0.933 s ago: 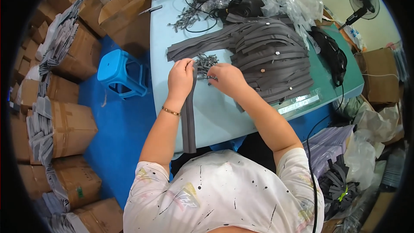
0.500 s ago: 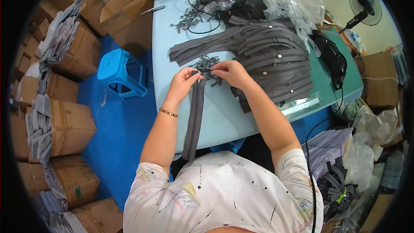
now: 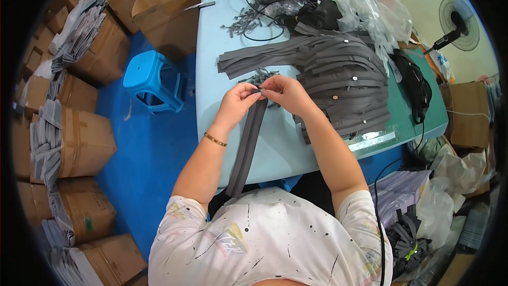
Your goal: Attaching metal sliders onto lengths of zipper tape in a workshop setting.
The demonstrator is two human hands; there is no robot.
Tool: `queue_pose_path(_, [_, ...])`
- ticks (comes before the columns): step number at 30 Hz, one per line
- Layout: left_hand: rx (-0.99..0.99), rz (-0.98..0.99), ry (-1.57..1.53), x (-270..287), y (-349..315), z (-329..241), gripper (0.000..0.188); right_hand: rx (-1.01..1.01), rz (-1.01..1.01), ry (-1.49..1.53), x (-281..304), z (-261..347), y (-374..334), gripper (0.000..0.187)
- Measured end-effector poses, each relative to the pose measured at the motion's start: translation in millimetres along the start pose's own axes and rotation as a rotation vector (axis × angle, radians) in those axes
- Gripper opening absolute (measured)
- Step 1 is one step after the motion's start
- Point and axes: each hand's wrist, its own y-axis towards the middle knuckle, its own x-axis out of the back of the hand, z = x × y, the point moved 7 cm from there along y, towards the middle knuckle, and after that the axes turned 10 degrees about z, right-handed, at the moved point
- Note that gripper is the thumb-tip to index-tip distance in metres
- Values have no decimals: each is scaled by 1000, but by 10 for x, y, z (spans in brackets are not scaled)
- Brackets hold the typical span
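A long dark grey zipper point(image 3: 247, 148) hangs from my left hand point(image 3: 235, 107), whose thumb and fingers pinch its top end. The strip runs down over the table's front edge toward my lap. My right hand point(image 3: 288, 95) is closed in a pinch at the same end, fingertips meeting those of my left. Between them is a small dark piece, mostly hidden, which looks like a zipper slider. Just beyond my hands lies a heap of small grey zipper sliders point(image 3: 259, 76), partly covered by them. To the right, many grey zippers point(image 3: 344, 87) lie in a layered pile.
Farther back on the table point(image 3: 211, 34) are more small grey pieces point(image 3: 246, 23), a black cable, black bags and clear plastic point(image 3: 360, 8). A blue stool point(image 3: 151, 79) and cardboard boxes point(image 3: 87, 137) stand left. A fan point(image 3: 457, 24) is at the right.
My right hand has moved left from the slider heap to the zipper's top end and now meets my left hand. The view has shifted slightly.
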Motion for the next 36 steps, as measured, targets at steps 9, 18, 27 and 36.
queue_pose_path(9, [91,-73,29,47,-17,19,16,23,1,180,36,-122,27,14])
queue_pose_path(18, [78,-33,-4,35,-37,0,16,-112,25,655,-2,-297,14,12])
queue_pose_path(27, [90,-71,-10,22,-59,2,15,46,-13,414,-8,-210,0,13])
queue_pose_path(36, [63,-78,133,37,-62,27,11,22,-23,205,1,-163,-37,17])
